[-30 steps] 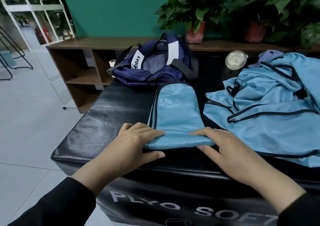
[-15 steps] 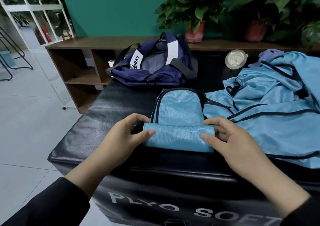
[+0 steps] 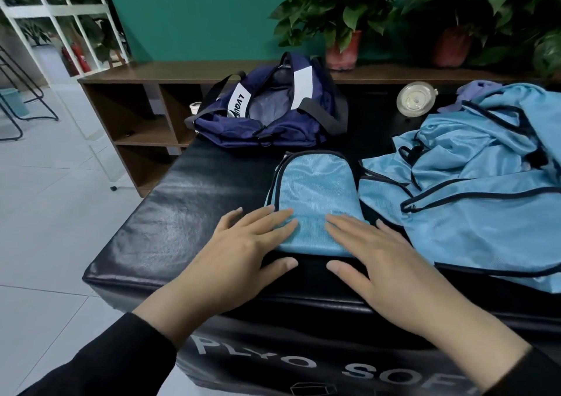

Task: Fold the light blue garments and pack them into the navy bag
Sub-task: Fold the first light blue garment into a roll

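A folded light blue garment [image 3: 315, 195] with dark trim lies on the black padded box [image 3: 182, 213]. My left hand [image 3: 243, 250] lies flat with straight fingers pressing its near left edge. My right hand [image 3: 373, 256] presses flat on its near right edge. Both thumbs rest on the black surface in front of the fold. The navy bag [image 3: 267, 113] sits open at the far side of the box, just beyond the garment. A loose pile of light blue garments [image 3: 473, 189] lies to the right.
A round clear lid [image 3: 415, 99] and a purple cloth [image 3: 476, 87] sit behind the pile. A wooden shelf [image 3: 136, 116] with potted plants [image 3: 343, 16] runs along the green wall. White metal racks [image 3: 60, 31] stand on the tiled floor at left.
Half a second ago both hands gripped the garment's near end and rolled it over away from me. Now the fold lies flat and both hands press on it with straight fingers.
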